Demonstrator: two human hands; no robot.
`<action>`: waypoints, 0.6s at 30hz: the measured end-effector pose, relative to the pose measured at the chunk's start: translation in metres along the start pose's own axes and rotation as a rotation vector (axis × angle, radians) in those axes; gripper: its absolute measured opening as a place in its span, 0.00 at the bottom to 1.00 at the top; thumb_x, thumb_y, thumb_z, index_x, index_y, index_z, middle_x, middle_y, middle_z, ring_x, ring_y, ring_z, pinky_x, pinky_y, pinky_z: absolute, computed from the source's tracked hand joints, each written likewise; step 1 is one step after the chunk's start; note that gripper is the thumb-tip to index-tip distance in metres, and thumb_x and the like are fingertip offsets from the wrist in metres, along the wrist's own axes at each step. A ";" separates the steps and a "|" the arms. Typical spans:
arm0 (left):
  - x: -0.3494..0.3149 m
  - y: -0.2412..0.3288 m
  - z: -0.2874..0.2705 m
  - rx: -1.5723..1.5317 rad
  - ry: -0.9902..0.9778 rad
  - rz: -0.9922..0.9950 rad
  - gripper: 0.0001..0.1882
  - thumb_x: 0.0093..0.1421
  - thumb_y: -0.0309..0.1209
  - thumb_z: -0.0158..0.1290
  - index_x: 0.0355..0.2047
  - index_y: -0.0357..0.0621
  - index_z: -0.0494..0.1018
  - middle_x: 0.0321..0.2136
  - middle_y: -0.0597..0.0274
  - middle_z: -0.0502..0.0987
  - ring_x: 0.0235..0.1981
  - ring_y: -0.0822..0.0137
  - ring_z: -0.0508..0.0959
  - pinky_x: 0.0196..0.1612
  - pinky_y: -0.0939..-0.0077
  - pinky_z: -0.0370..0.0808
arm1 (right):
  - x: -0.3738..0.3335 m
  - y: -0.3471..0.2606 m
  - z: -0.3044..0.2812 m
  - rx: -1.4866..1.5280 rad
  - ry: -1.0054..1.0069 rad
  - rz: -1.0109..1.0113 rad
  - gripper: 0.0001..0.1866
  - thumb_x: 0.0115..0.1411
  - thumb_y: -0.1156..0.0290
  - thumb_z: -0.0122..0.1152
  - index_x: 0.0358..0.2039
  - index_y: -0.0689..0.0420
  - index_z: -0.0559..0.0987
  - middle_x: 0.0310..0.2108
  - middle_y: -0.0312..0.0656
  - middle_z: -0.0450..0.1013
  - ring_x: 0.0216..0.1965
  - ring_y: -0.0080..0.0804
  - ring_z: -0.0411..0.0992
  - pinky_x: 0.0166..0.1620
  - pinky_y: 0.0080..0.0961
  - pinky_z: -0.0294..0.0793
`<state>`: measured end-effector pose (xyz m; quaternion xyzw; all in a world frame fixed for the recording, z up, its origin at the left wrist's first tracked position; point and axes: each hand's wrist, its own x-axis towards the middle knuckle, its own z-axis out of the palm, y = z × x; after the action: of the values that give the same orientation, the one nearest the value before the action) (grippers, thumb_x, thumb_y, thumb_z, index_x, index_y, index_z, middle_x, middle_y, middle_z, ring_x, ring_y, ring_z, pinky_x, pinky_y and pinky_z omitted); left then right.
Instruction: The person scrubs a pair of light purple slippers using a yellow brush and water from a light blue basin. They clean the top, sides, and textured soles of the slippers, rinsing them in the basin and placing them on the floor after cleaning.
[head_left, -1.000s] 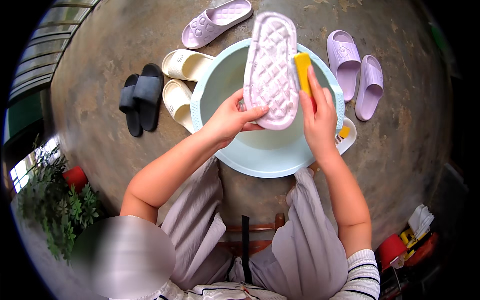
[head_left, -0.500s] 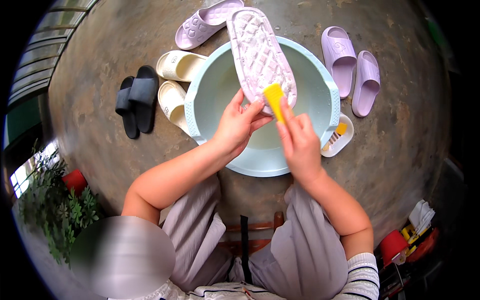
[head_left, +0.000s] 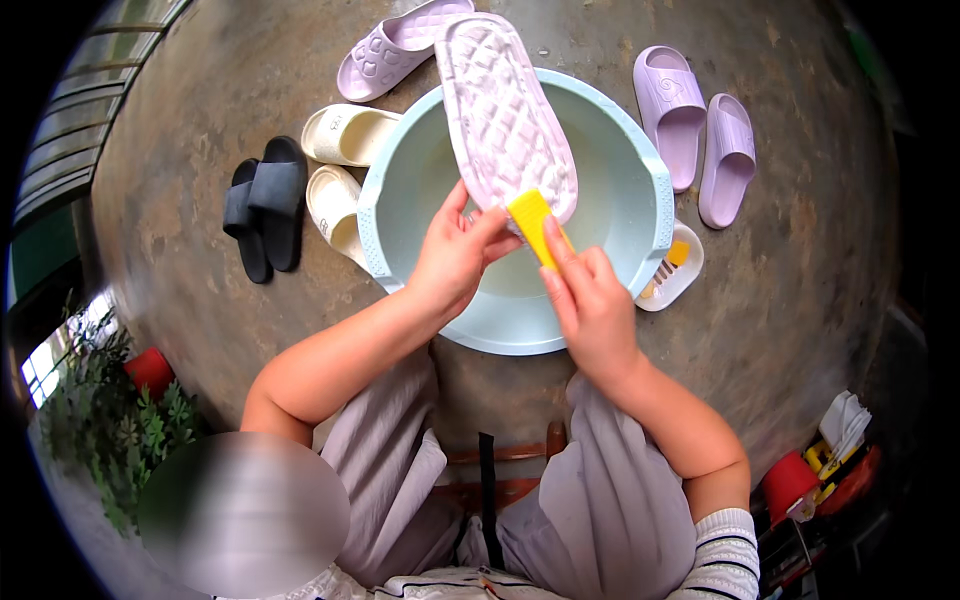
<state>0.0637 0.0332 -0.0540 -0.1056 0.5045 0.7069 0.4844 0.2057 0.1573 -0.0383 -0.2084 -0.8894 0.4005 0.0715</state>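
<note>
A light purple slipper (head_left: 505,115) is held sole up over a pale blue basin (head_left: 620,240) with cloudy water in it. White suds fill the grooves of its diamond-patterned sole. My left hand (head_left: 455,250) is closed on the slipper's near end. In my right hand (head_left: 597,315) is a yellow scrubbing brush (head_left: 535,225), gripped between thumb and fingers. The brush lies against the near end of the sole, close to my left fingertips. Its bristles are hidden beneath it.
Left of the basin lie cream slippers (head_left: 345,135) and black slippers (head_left: 282,200). A purple slipper (head_left: 400,50) is at the far left, and a purple pair (head_left: 680,120) at the right. Beside the basin sits a white soap dish (head_left: 685,285). Green plants (head_left: 130,420) stand at the lower left.
The brush has slid a little nearer and to the left, onto the sole's near end. The suds look more spread out. The whole view has shifted slightly.
</note>
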 end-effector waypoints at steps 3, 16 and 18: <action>-0.008 -0.002 -0.001 0.115 -0.040 -0.007 0.27 0.69 0.25 0.50 0.66 0.41 0.57 0.53 0.54 0.77 0.51 0.62 0.80 0.55 0.63 0.80 | 0.020 0.014 -0.012 -0.096 0.031 0.073 0.30 0.63 0.69 0.63 0.66 0.41 0.71 0.26 0.40 0.63 0.21 0.35 0.67 0.26 0.34 0.70; -0.005 0.054 -0.046 0.562 -0.308 0.105 0.34 0.68 0.27 0.51 0.72 0.43 0.52 0.46 0.63 0.78 0.40 0.77 0.76 0.39 0.80 0.76 | 0.036 -0.007 -0.027 -0.106 -0.083 -0.216 0.28 0.57 0.70 0.69 0.60 0.41 0.78 0.24 0.37 0.63 0.19 0.31 0.66 0.24 0.31 0.69; -0.006 0.058 -0.045 0.615 -0.310 0.053 0.34 0.68 0.29 0.52 0.72 0.43 0.53 0.40 0.65 0.79 0.36 0.79 0.76 0.37 0.81 0.75 | 0.054 0.008 -0.025 -0.161 0.022 -0.163 0.28 0.56 0.70 0.69 0.59 0.40 0.79 0.24 0.36 0.62 0.19 0.30 0.66 0.24 0.31 0.69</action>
<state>0.0054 -0.0082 -0.0364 0.1671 0.6169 0.5417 0.5460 0.1668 0.2022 -0.0293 -0.1447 -0.9320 0.3180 0.0968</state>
